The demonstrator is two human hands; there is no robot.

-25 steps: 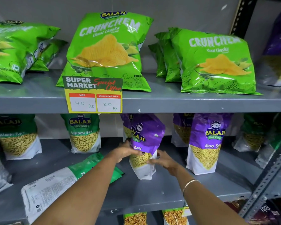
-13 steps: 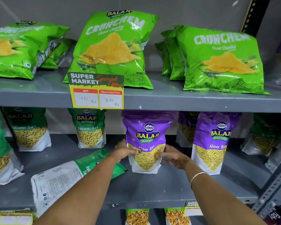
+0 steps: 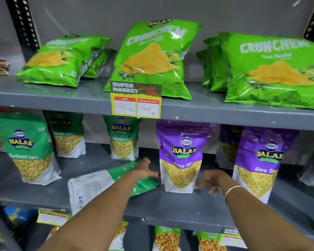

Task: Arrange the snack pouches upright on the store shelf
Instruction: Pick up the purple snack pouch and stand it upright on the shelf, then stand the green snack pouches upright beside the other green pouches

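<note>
A purple Aloo Sev pouch [image 3: 182, 156] stands upright in the middle of the grey middle shelf [image 3: 170, 205]. My left hand [image 3: 145, 169] hovers just left of it, fingers spread, holding nothing. My right hand [image 3: 211, 182] is just right of the pouch's base, fingers apart and blurred, off the pouch. A green Ratlami Sev pouch [image 3: 101, 185] lies flat, back side up, under my left forearm. Another purple pouch [image 3: 261, 163] stands upright to the right.
Green Ratlami Sev pouches [image 3: 29, 151] stand along the left and back of the middle shelf. Large green Crunchem chip bags [image 3: 152, 58] lean on the upper shelf above a yellow price tag [image 3: 136, 104]. More pouches [image 3: 167, 240] stand on the lowest shelf.
Both hands have let go of the purple pouch, which now stands upright on its own. The hands have drawn slightly apart, and the view has shifted left and back.
</note>
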